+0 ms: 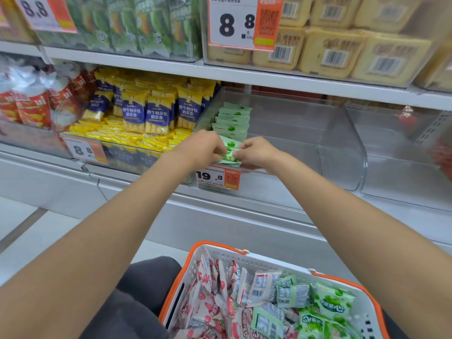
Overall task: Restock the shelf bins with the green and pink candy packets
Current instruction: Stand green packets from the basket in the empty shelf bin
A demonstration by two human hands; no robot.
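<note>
Head view: both arms reach fwd to the middle shelf. Left hand (pixel 203 149) and right hand (pixel 256 152) meet at the near-left corner of a clear bin (pixel 342 152), just above its front lip. Both pinch the same held green packets (pixel 230 152): left hand w/ curled fingers on the left edge, right hand on the right edge. Looks like more than one packet in the pinch, exact count can't tell. They sit between the two hands, right above the 19.8 price tag (pixel 217 177) clipped to the bin front.

Just beyond, a row of green packets (pixel 233 118) stands along the bin's left wall, running toward the far side.

Near bottom: white basket w/ orange rim (pixel 220 252), close to the person, next to a dark-clothed knee (pixel 146 285). Inside, pink packets (pixel 212 304) heaped on the left, loose green packets (pixel 327 307) on the right, several flipped w/ barcodes up.

Left of the clear bin: yellow-and-blue snack packs (pixel 156 113) standing in their own bin; further left, red packs (pixel 31 108), blurred. Right of it, touching, a second clear bin (pixel 403 172). Top shelf: green-wrapped packs (pixel 137 25) at left, yellow tubs (pixel 330 52) w/ barcode labels at right, and a big 8.8 tag (pixel 242 20) hanging between them.
</note>
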